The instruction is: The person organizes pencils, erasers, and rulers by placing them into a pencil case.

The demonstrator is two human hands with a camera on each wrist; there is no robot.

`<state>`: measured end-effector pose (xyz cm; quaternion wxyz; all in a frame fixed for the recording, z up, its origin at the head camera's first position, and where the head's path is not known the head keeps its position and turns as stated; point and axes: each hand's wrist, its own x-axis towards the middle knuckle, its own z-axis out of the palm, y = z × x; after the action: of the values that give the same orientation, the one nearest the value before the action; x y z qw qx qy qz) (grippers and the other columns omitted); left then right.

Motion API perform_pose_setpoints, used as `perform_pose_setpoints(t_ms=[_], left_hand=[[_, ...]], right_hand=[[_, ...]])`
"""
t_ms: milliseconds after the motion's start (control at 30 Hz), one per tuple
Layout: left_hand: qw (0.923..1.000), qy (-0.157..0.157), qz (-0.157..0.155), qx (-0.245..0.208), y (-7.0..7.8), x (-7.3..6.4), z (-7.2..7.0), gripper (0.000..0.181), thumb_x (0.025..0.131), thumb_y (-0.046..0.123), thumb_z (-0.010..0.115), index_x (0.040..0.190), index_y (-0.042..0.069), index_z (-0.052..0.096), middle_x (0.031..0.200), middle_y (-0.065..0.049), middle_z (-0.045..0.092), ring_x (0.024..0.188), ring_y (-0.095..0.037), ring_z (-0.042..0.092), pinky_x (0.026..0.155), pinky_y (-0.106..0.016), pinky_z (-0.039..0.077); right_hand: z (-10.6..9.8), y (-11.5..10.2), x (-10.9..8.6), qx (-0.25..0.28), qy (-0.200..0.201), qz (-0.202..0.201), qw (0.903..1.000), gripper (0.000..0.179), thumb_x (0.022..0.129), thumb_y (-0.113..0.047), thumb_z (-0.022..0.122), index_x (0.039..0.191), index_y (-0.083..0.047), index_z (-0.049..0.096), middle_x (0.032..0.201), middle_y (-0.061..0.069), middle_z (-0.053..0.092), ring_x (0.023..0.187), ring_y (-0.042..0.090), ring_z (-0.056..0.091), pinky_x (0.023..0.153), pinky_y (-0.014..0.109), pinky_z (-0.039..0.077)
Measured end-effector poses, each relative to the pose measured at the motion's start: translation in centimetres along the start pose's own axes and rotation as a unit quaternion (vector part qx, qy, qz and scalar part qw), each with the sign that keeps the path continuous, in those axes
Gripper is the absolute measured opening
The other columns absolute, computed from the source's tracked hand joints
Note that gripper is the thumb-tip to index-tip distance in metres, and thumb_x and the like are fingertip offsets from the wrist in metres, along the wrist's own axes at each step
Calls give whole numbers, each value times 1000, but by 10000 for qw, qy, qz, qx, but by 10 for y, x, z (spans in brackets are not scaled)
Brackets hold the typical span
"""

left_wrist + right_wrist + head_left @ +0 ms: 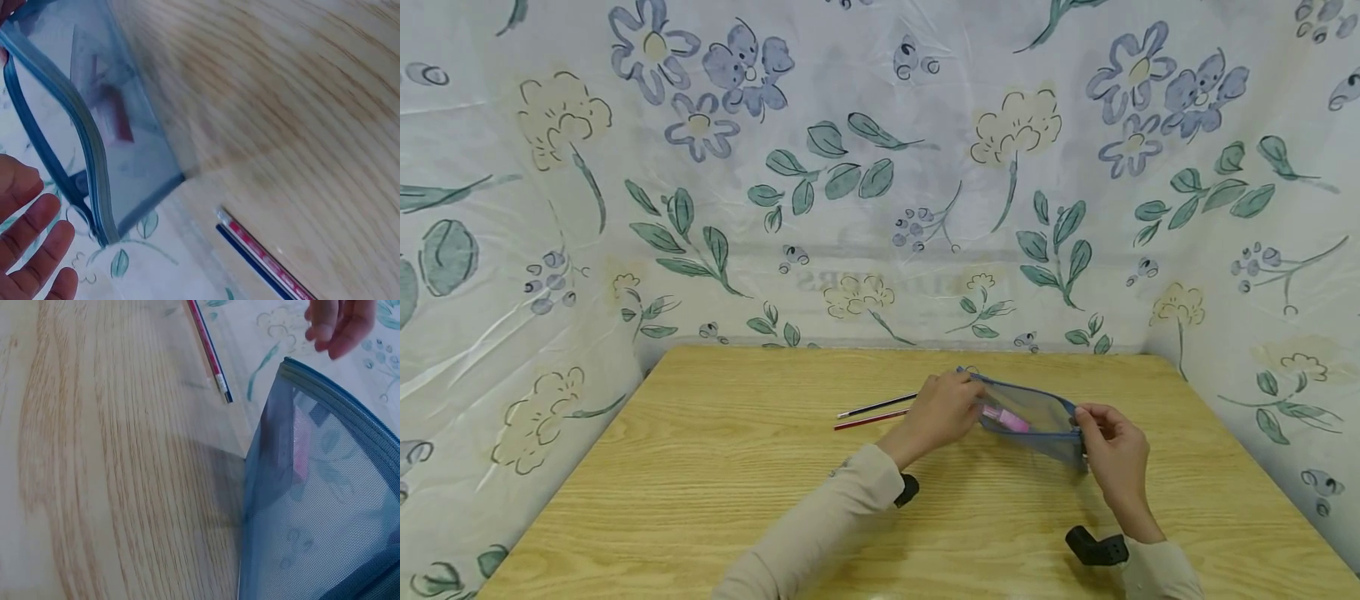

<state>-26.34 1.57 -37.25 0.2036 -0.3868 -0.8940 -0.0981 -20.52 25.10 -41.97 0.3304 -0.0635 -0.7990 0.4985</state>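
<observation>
A blue mesh zipper pouch (1048,446) stands on its side with its zipped mouth gaping open. My right hand (1118,450) pinches the pouch's right end between thumb and fingers. Inside the pouch lies a pink object (1013,422), blurred through the mesh. Near the left end of the zipper is my left hand (943,408); in the left wrist view its fingers (47,240) are spread and apart from the pouch, holding nothing. Behind that hand, a red pencil (868,419) and a dark blue pencil (876,406) lie side by side.
The wood-grain table (715,483) spreads under both hands. Flower-patterned sheeting (865,217) hangs behind it and along both sides. A black wrist mount (1096,547) shows at the right sleeve, and another mount (907,490) at the left sleeve.
</observation>
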Motion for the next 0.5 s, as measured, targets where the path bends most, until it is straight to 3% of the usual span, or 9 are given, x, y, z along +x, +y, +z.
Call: perform_pose_setpoints(t_ms=[267,500], left_hand=[[9996,124,-208,-143,-12,-13,-8,10,90,15,66,98,13,72,90,0,65,82,-18,62,70,-35,49],[9995,77,-256,195,-19,-22,-11,10,89,17,66,97,12,70,86,0,63,81,-20,62,70,-36,50]], right_hand=[[-3,-1,1,28,51,157,9999,19,94,-17,66,94,1,72,76,3,68,60,0,58,49,16,46],[-5,-5,2,63,-36,452,9990,23,95,-21,64,96,2,70,76,-5,67,61,-1,59,49,17,47]])
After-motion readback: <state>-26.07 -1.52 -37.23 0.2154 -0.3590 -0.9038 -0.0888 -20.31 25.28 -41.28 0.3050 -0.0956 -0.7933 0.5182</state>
